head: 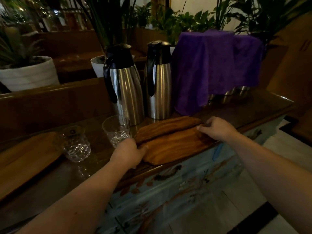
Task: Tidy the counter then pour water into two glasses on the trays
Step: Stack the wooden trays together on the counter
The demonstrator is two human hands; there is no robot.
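A dark wooden worktop [244,108] is running from lower left to upper right, carrying everything. 2 steel jugs [125,88] [159,81] with black lids are standing upright side by side near its back edge. Just in front of them 2 wooden trays [175,146] [167,127] are lying alongside each other at the front edge. To their left 2 clear glasses [116,130] [76,144] are standing upright, and a 3rd tray [28,157] is lying at the far left. A purple cloth [214,68] is draping over something at the right
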